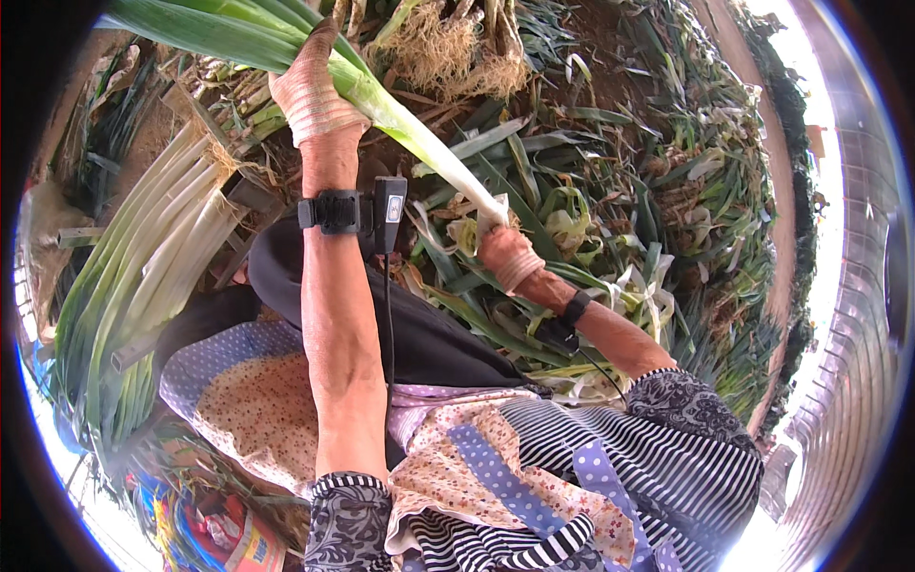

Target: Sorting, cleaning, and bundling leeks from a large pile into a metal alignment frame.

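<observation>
A: What could go wrong from here?

B: Nearest, the black cable (388, 324) could be snagged if the left forearm is swung outward. Beyond it, the leek (419, 138) is held diagonally above the leaf heap (667, 200): its green leaf section is gripped in the left hand (313, 86), and its white end is enclosed by the right hand (505, 253). The shank could be snapped if it is bent between the hands; leaves could be torn by an overtightened grip.

A: Which materials are found, near to far?

B: The shank is smooth and cylindrical. Beneath, the heap is formed of limp, ribbon-like strips. At left, a leek bundle (143, 262) is laid with pale shafts side by side. Farther out, stringy tan roots (438, 52) are seen tangled.
</observation>
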Action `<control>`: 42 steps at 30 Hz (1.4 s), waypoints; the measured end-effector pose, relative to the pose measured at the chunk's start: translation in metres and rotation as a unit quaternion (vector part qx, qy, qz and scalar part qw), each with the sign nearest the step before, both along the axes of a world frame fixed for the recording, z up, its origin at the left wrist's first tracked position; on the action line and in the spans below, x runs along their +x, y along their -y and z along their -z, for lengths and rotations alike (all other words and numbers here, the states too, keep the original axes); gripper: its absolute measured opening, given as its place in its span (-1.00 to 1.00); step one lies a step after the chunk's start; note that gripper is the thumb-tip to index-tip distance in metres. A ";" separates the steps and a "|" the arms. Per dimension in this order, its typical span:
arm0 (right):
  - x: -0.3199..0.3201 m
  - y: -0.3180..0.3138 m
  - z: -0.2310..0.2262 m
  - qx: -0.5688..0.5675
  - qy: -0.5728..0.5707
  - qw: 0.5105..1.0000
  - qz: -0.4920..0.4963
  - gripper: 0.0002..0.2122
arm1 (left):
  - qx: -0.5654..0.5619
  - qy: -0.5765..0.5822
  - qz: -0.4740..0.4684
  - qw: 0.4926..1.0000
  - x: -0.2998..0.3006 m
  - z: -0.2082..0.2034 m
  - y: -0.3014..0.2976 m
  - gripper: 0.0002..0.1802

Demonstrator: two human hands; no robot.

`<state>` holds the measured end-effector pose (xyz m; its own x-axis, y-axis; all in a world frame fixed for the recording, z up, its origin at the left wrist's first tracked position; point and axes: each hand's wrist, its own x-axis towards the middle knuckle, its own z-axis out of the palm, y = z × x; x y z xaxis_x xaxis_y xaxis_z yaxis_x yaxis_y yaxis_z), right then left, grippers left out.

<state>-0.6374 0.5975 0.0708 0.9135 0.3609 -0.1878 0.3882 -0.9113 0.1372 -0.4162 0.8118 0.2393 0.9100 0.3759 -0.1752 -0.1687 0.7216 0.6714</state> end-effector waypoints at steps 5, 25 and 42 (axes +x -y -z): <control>-0.012 -0.003 -0.006 0.094 -0.131 0.967 0.198 -0.80 | -0.017 -0.003 0.020 1.000 -0.019 0.009 0.015 -0.69; -0.022 0.038 -0.073 0.326 0.114 0.870 0.352 -0.42 | 0.072 -0.157 -0.192 0.966 0.008 -0.012 -0.022 -0.55; 0.029 0.029 -0.072 0.368 -0.022 0.807 0.461 -0.57 | 0.144 -0.173 -0.194 0.955 0.013 -0.006 -0.031 -0.35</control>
<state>-0.6081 0.5687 0.1425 0.8556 -0.4404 -0.2718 -0.5121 -0.6441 -0.5683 -0.4034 0.8433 0.2452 0.5986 0.7509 -0.2791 -0.1178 0.4271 0.8965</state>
